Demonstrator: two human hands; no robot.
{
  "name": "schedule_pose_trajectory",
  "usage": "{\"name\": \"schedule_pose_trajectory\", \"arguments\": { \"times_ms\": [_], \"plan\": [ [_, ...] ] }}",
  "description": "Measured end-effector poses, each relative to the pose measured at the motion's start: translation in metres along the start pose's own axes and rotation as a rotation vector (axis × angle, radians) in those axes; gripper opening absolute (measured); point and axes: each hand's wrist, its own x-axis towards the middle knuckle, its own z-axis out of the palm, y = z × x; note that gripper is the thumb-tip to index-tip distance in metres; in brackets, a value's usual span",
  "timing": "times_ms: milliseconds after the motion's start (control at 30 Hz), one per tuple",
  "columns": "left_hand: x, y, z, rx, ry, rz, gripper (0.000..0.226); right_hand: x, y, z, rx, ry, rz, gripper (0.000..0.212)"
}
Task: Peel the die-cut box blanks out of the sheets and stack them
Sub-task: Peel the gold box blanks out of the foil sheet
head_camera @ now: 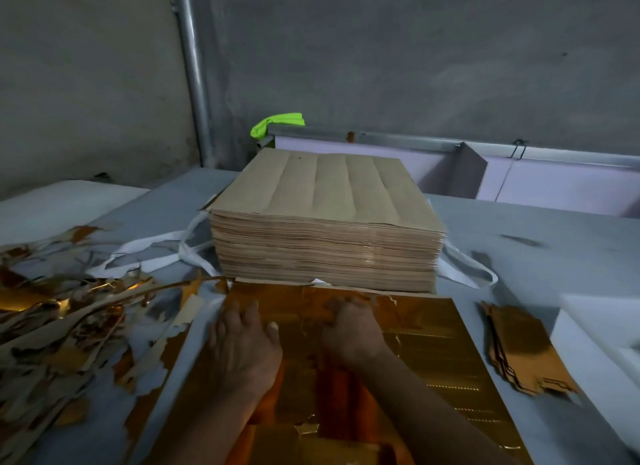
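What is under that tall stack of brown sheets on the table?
White straps come out from under the stack on its left and right, lying on the grey table. How they run beneath is covered.

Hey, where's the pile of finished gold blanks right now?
In the head view, the pile of blanks lies on the right of the table, between the big gold sheet and a white block.

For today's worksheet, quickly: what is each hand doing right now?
Left hand: open, resting on the gold sheet.
Right hand: on the sheet, fingers bent; grip cannot be told.
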Motion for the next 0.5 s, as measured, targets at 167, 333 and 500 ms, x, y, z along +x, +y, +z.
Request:
{"name": "schedule_pose_trajectory", "arguments": {
  "times_ms": [167,333,500],
  "plan": [
    [0.002,0.002,0.0,0.017,-0.026,-0.008,0.065,0.016,-0.009,0.019,-0.197,0.065,0.029,0.062],
    [0.0,0.003,-0.002,0.028,-0.027,-0.012,0.068,0.019,-0.02,0.027,-0.318,0.07,0.021,0.068],
    [-0.001,0.002,-0.003,-0.004,-0.018,-0.006,0.068,0.021,-0.03,0.031,-0.286,0.098,0.044,0.066]
  ]
}}
